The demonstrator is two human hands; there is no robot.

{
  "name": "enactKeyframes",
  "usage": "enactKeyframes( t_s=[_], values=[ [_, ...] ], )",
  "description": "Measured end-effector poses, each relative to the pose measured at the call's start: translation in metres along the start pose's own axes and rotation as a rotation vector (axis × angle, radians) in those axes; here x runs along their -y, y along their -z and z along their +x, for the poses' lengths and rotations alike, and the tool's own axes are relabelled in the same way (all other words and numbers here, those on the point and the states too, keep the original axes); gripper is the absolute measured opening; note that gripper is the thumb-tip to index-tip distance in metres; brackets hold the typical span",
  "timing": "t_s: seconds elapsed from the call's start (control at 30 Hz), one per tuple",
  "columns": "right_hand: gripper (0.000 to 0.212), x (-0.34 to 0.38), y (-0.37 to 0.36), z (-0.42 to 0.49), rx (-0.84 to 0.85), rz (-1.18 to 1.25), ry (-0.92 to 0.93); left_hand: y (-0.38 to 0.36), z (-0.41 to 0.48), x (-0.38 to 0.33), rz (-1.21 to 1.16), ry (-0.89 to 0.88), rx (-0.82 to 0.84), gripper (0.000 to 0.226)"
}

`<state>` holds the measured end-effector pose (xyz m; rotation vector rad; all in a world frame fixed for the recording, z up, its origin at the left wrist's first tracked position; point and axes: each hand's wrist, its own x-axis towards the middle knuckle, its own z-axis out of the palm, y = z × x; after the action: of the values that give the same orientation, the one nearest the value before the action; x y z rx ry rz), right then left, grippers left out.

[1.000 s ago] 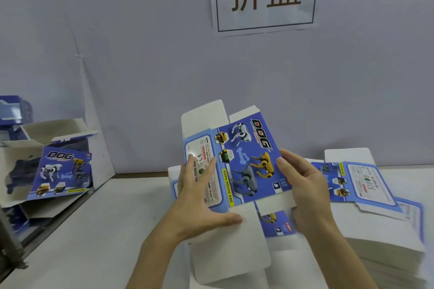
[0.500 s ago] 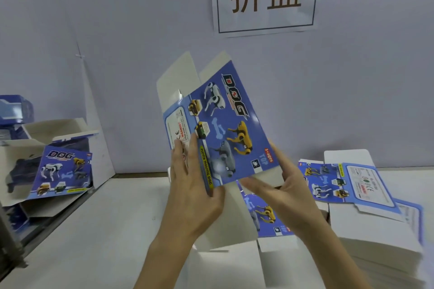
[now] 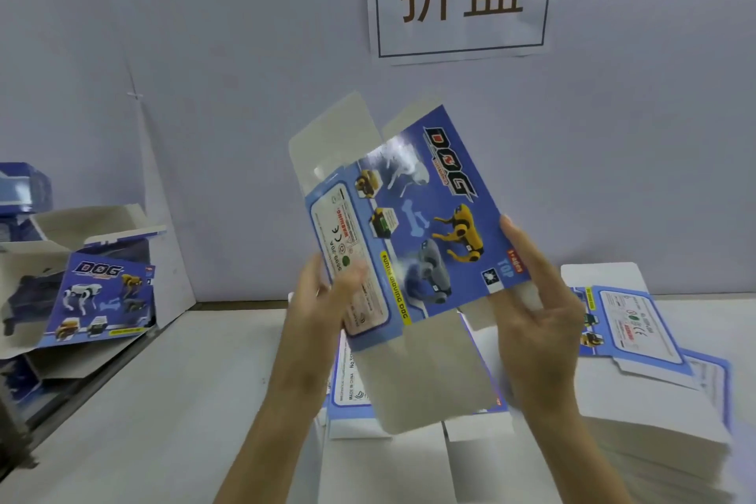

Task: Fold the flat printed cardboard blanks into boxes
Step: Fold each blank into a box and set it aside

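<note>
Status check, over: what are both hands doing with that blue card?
Left hand pinches left edge of cardboard blank. Right hand flat against right edge. Blank aloft, unfolded. Nothing blocking.

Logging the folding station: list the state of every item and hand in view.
Blue printed cardboard blank with dog pictures: held in the air, tilted, end flaps unfolded.
Left hand: grips the blank's left edge.
Right hand: straight fingers against the blank's right edge.
White stack of flat cardboard blanks, right: lying flat, unfolded.
Blue boxes at left: piled, flaps open.
</note>
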<state>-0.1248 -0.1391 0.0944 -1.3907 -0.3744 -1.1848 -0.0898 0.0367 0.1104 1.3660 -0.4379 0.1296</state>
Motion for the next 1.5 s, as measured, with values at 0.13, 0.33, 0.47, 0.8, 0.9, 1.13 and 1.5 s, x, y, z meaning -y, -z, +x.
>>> enactKeyframes(
  t_s=[0.13,0.33,0.47,0.8,0.9,1.13,1.5],
  values=[
    [0.063,0.001,-0.008,-0.006,0.030,-0.134,0.022,-0.002,0.002,0.000,0.045,0.082,-0.107,0.065],
    [0.043,0.002,-0.011,-0.008,0.115,-0.065,0.093,-0.009,-0.001,-0.003,0.072,0.030,-0.159,0.071],
    [0.041,-0.010,-0.007,-0.008,0.160,-0.219,0.153,0.001,0.000,-0.005,0.113,-0.013,-0.204,0.081],
    [0.070,-0.007,-0.006,0.006,0.382,-0.004,-0.628,0.043,0.004,-0.006,0.056,0.101,-0.042,0.022],
    [0.060,-0.008,0.008,0.012,0.344,0.064,-0.691,0.045,0.002,0.000,-0.138,0.232,0.088,0.017],
    [0.034,-0.009,0.019,0.016,0.342,0.088,-0.780,0.030,0.005,0.006,0.037,0.255,0.057,0.047],
    [0.034,0.003,0.024,0.022,0.241,0.135,-0.781,0.023,0.006,0.015,0.009,0.290,0.146,0.041]
  ],
)
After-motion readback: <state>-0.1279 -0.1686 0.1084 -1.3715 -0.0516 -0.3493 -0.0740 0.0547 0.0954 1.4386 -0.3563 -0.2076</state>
